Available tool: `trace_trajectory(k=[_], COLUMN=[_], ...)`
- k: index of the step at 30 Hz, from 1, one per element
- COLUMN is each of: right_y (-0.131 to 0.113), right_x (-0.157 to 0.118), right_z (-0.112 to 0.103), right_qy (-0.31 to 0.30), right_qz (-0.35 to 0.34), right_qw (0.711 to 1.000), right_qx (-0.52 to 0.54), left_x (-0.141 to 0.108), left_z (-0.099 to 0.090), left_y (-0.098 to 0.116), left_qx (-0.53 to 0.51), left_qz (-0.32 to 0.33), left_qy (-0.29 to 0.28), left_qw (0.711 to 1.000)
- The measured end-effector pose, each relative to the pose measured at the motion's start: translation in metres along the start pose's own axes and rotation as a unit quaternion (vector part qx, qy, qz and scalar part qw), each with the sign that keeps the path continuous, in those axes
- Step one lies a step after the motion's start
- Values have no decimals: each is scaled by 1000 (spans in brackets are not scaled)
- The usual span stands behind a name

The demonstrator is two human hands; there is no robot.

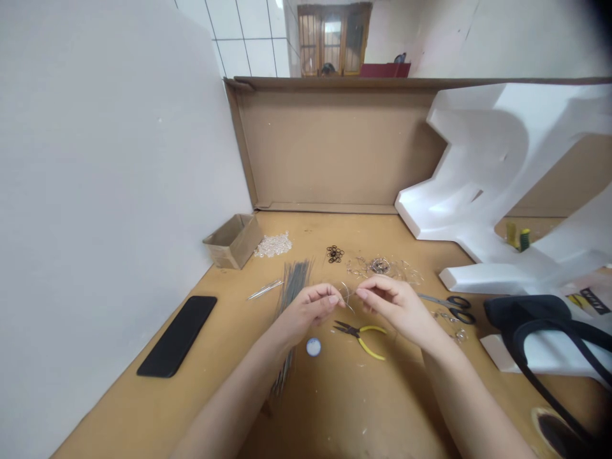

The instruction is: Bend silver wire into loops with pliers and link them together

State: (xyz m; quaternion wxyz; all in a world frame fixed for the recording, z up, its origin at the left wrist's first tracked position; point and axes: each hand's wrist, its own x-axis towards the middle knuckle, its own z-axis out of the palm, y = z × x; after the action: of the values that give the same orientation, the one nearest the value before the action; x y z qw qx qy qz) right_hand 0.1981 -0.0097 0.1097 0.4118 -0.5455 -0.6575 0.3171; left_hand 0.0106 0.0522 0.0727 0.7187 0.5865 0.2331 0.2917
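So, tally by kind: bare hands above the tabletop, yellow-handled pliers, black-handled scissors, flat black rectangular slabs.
Left hand and right hand: 2
Yellow-handled pliers: 1
Black-handled scissors: 1
Flat black rectangular slab: 1
Total: 5

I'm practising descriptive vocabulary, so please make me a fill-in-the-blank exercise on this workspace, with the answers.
1. Between the left hand and right hand, the thin wire is ____ (curved/straight).
2. The pliers have ____ handles.
3. In the picture, the scissors lie to the ____ of the pliers.

Missing words: curved; yellow; right.
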Motion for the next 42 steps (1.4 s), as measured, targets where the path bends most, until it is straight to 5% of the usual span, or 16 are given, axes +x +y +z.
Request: trace_trajectory(k=[10,19,28,34,38,42], right_y=[-3,0,-3,-11,-15,-10], right_x=[0,-2,-3,-7,-8,-5], right_z=[10,16,3,3,3,-1], right_qy=[-63,-23,-84,-40,13,-22], right_qz=[55,22,17,-88,-83,-53], right_qw=[996,999,996,985,984,993], right_qx=[27,-35,0,-145,-158,-108], left_x=[-1,-5,-7,-5,-5,-6], left_z=[5,9,6,6,8,6], left_y=[2,11,11,10,13,14], left_qx=[9,160,166,131,172,158], left_qz=[1,52,36,27,-18,-10], left_qy=[19,26,-16,6,-25,-21], left_qw=[1000,985,985,991,985,987])
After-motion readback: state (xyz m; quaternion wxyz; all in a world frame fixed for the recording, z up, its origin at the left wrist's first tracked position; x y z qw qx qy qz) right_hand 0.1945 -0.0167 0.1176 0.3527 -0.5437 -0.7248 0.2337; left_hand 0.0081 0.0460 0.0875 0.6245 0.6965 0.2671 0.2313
